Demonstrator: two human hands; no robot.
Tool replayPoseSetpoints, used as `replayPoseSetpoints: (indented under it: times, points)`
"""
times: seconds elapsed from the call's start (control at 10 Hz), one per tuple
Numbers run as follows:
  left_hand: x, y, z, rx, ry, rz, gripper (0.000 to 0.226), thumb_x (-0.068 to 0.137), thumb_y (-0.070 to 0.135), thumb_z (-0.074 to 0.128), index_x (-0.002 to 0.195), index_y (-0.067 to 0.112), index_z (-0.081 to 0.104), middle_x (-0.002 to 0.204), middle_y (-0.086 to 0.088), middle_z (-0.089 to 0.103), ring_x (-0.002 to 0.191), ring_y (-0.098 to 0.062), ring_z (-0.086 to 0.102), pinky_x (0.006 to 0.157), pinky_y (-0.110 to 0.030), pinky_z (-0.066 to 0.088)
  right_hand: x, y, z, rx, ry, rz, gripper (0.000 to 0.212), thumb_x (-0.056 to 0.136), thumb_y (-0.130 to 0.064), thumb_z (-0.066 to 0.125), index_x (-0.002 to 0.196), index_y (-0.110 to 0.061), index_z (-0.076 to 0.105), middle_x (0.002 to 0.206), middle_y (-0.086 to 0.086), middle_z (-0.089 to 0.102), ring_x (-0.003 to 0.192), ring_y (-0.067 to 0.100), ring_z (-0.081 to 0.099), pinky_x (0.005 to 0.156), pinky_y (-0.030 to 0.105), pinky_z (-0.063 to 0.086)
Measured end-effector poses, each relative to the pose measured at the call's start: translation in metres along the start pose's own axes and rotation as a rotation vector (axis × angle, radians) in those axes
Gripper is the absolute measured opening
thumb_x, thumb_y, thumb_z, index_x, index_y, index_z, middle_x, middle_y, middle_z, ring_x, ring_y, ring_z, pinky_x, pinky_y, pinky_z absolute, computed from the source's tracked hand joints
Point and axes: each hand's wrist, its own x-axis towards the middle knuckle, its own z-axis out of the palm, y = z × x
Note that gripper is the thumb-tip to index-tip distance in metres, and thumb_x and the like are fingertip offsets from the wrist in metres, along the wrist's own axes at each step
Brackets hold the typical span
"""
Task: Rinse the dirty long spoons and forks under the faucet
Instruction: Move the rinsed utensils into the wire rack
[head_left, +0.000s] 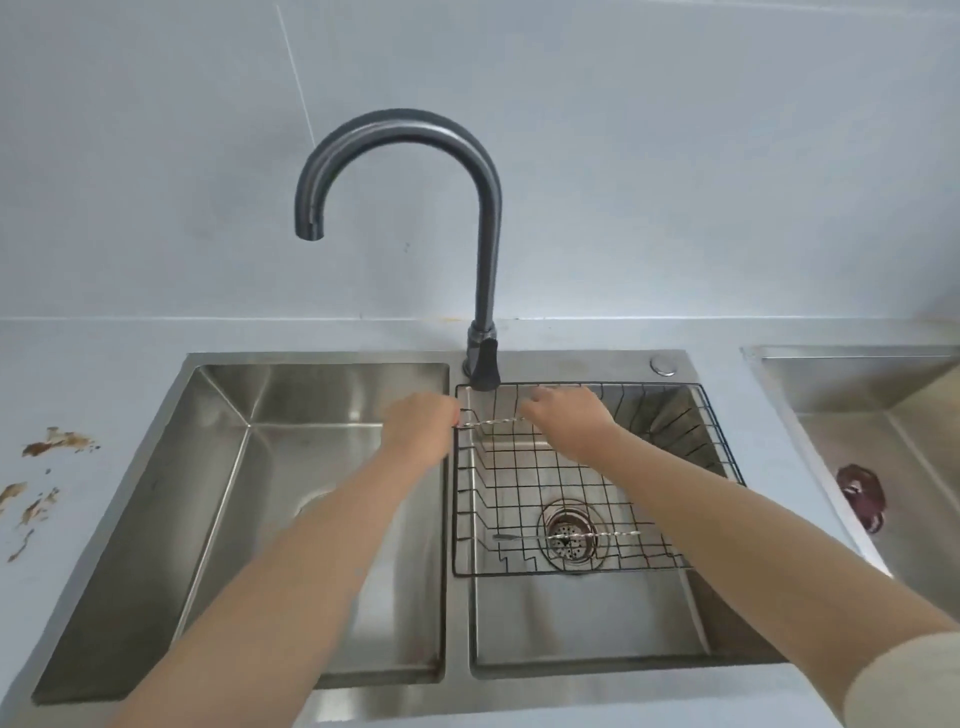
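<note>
While held by left hand (423, 431) and right hand (569, 421), utensil (493, 423) crosswise, level

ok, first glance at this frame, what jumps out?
The tall dark faucet dominates, its spout over the left basin, no water visible. Below it the left hand and right hand hold a long utensil above the wire rack in the right basin; brown stains mark the counter at left.

Single head camera, looking forward and down.
You view the double sink (322, 358) from just above its near edge, close in; the faucet (490, 234) rises at centre frame against the wall (675, 156) beyond.
</note>
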Motion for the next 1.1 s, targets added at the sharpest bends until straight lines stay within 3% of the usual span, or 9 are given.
replayPoseSetpoints:
  times: [0.2, 0.4, 0.5, 0.7, 0.8, 0.9, 1.0, 1.1]
  points:
    - [0.02, 0.065, 0.043, 0.061, 0.006, 0.167, 0.019, 0.087, -0.002, 0.049, 0.092, 0.008, 0.064, 0.094, -0.008, 0.067, 0.087, -0.025, 0.064, 0.075, -0.034, 0.05, -0.031, 0.056, 0.052, 0.024, -0.1, 0.096, 0.043, 0.087, 0.006, 0.044, 0.125, -0.013, 0.048, 0.116, 0.009, 0.055, 0.101, 0.029, 0.059, 0.072, 0.035, 0.045]
    - [0.033, 0.089, 0.098, 0.085, -0.149, 0.193, 0.023, 0.082, -0.009, 0.047, 0.086, 0.008, 0.063, 0.088, -0.007, 0.067, 0.085, -0.025, 0.063, 0.071, -0.034, 0.052, -0.036, 0.072, 0.105, 0.081, -0.211, 0.082, 0.042, 0.085, 0.01, 0.041, 0.12, -0.01, 0.05, 0.116, 0.01, 0.057, 0.103, 0.03, 0.058, 0.073, 0.034, 0.045]
    - [0.037, 0.09, 0.118, 0.086, -0.203, 0.188, 0.029, 0.08, -0.012, 0.046, 0.076, 0.014, 0.057, 0.066, -0.001, 0.05, 0.075, -0.022, 0.054, 0.064, -0.028, 0.044, -0.031, 0.071, 0.125, 0.109, -0.263, 0.071, 0.042, 0.085, 0.011, 0.042, 0.121, -0.009, 0.05, 0.115, 0.011, 0.057, 0.102, 0.032, 0.059, 0.076, 0.037, 0.046]
    - [0.042, 0.087, 0.136, 0.081, -0.248, 0.136, 0.029, 0.086, -0.007, 0.044, 0.099, 0.006, 0.066, 0.1, -0.01, 0.068, 0.092, -0.027, 0.063, 0.078, -0.034, 0.053, -0.018, 0.065, 0.149, 0.129, -0.315, 0.034, 0.04, 0.085, 0.009, 0.043, 0.12, -0.008, 0.052, 0.116, 0.012, 0.059, 0.103, 0.032, 0.059, 0.071, 0.035, 0.044]
    - [0.042, 0.085, 0.142, 0.082, -0.273, 0.123, 0.027, 0.088, -0.005, 0.043, 0.101, 0.006, 0.064, 0.096, -0.009, 0.067, 0.091, -0.026, 0.062, 0.077, -0.033, 0.05, -0.015, 0.063, 0.15, 0.162, -0.317, 0.036, 0.039, 0.087, 0.007, 0.042, 0.121, -0.008, 0.051, 0.118, 0.012, 0.058, 0.107, 0.032, 0.058, 0.078, 0.037, 0.047]
    - [0.038, 0.082, 0.143, 0.102, -0.281, 0.114, 0.03, 0.084, -0.008, 0.043, 0.098, 0.007, 0.065, 0.073, -0.001, 0.056, 0.079, -0.023, 0.058, 0.072, -0.031, 0.047, -0.017, 0.059, 0.148, 0.167, -0.303, 0.051, 0.037, 0.087, 0.007, 0.042, 0.12, -0.007, 0.051, 0.118, 0.012, 0.057, 0.108, 0.032, 0.057, 0.081, 0.037, 0.046]
    - [0.035, 0.079, 0.144, 0.089, -0.274, 0.091, 0.029, 0.084, -0.009, 0.046, 0.097, 0.008, 0.065, 0.093, -0.005, 0.067, 0.091, -0.025, 0.064, 0.079, -0.033, 0.052, -0.018, 0.056, 0.145, 0.182, -0.305, 0.096, 0.036, 0.087, 0.007, 0.042, 0.119, -0.007, 0.051, 0.118, 0.012, 0.056, 0.107, 0.032, 0.056, 0.081, 0.037, 0.047]
    - [0.03, 0.076, 0.135, 0.067, -0.187, 0.103, 0.019, 0.089, -0.001, 0.049, 0.099, 0.007, 0.062, 0.101, -0.007, 0.065, 0.094, -0.022, 0.061, 0.075, -0.031, 0.05, -0.023, 0.053, 0.138, 0.189, -0.275, 0.133, 0.034, 0.087, 0.008, 0.042, 0.117, -0.005, 0.051, 0.117, 0.012, 0.056, 0.106, 0.031, 0.057, 0.079, 0.036, 0.046]
